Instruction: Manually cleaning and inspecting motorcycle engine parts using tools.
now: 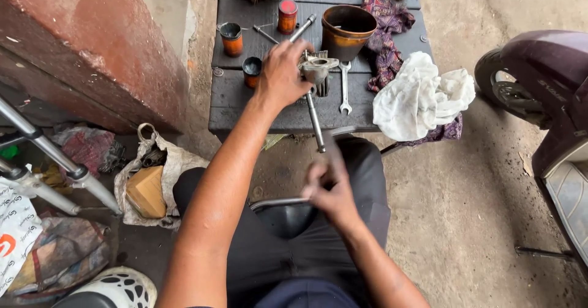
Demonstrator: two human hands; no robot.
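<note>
My left hand (282, 75) reaches out over the dark wooden table (229, 99) and grips a grey metal part (317, 69) fixed on a long steel rod (315, 121); the rod runs from beside the brown pot down past the table's front edge. My right hand (331, 188) is close to my lap, fingers closed around a thin dark tool that is blurred; what kind of tool it is I cannot tell. A combination spanner (345, 87) lies on the table just right of the metal part.
On the table stand a rusty brown pot (348, 31), three small orange tins (231, 38), a patterned rag (386, 38) and a white cloth (419, 96). A scooter (545, 93) is at the right. Steel tubes (55, 155), bags and a red wall are at the left.
</note>
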